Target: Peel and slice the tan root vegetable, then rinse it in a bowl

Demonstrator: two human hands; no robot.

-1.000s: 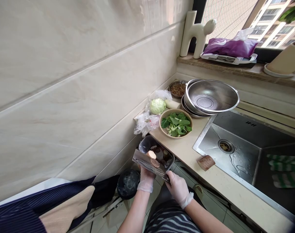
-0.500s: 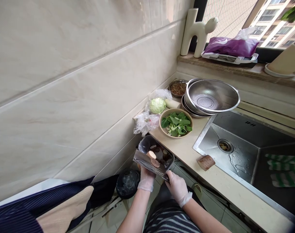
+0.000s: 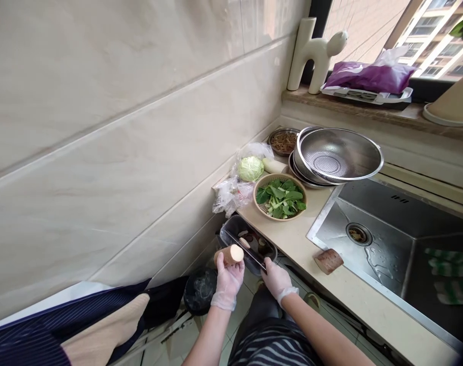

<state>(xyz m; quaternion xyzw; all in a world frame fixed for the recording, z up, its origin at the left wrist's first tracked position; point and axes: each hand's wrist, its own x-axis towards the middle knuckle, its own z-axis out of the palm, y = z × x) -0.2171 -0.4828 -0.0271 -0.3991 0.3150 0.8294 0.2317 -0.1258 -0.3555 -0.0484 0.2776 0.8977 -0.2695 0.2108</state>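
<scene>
My left hand (image 3: 227,279), in a clear glove, is closed on a short brown root piece (image 3: 229,255) with a pale cut end, held just left of a dark plastic container (image 3: 248,243). My right hand (image 3: 275,278), also gloved, grips a knife (image 3: 254,256) whose blade lies along the container's near edge. Brown peel pieces lie inside the container. Another cut root piece (image 3: 328,261) rests on the counter edge (image 3: 353,295) near the sink.
A woven basket of green leaves (image 3: 280,196), a cabbage (image 3: 250,168) in plastic bags and stacked steel colanders (image 3: 336,157) stand at the back of the counter. The steel sink (image 3: 383,239) lies to the right. A black bin (image 3: 201,290) stands on the floor below.
The knife blade, held broad and flat over the container before, now lies low along its near edge. The root piece has come out to the left in my left hand.
</scene>
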